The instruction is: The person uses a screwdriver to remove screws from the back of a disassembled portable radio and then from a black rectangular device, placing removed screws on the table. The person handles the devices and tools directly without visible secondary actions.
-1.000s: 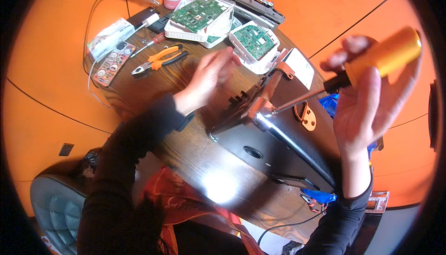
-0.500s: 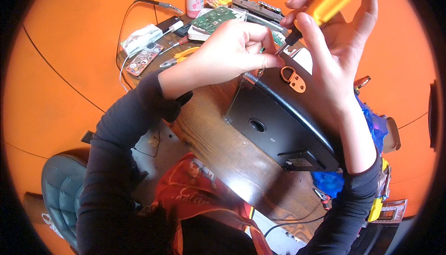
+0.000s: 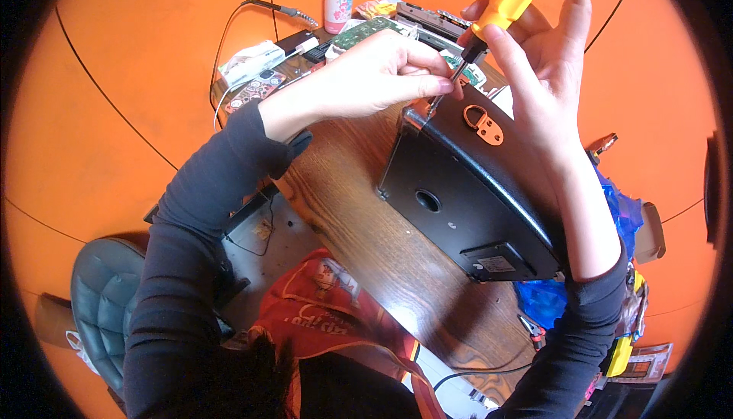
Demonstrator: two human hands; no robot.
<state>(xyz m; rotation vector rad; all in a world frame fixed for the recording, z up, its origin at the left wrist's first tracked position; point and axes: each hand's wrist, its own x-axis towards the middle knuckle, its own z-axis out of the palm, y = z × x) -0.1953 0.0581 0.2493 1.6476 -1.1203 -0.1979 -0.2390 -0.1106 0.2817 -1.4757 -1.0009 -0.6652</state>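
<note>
- We cannot see the butt of the yellow-handled screwdriver [image 3: 508,3], cut off by the upper edge.
- Near its shaft, we cannot tell whether the left grip [image 3: 363,79] pinches the metal or something small.
- The tip is too small for us to tell what it meets at the corner of the black box [image 3: 466,190].
- The right grip [image 3: 546,75] has some fingers partly hidden behind the handle.
- The left grip covers part of a green circuit board [image 3: 368,31] from us.
</note>
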